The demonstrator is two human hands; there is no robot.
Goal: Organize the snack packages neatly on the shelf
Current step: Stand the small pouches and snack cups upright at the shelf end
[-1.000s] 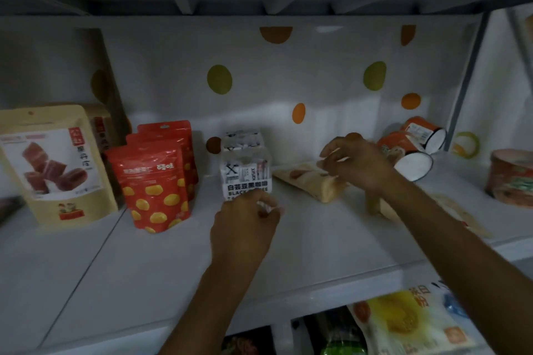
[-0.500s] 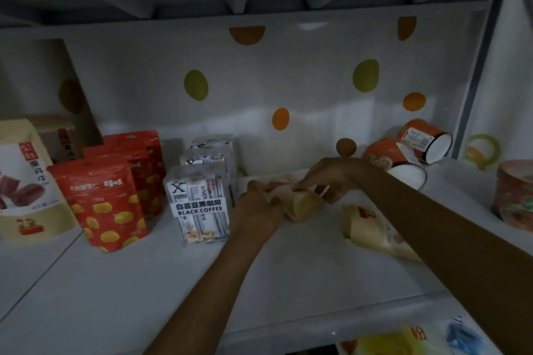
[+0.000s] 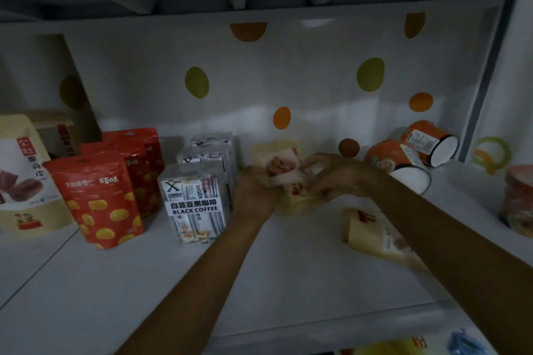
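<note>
Where half a second ago it lay tilted on the white shelf (image 3: 288, 282), the pale yellow snack pouch (image 3: 284, 173) is now held upright just right of the clear black-coffee box (image 3: 196, 204). It is gripped by the left hand (image 3: 253, 190) and right hand (image 3: 334, 176), fingers closed on its edges. Standing it appears nearly done; a second yellow pouch (image 3: 372, 233) lies flat further right.

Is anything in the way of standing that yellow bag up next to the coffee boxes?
Nothing visible blocks it. Both the left hand and right hand already hold the yellow pouch, and the shelf beside the black coffee box looks bare. The second yellow pouch lies off to the right.
</note>
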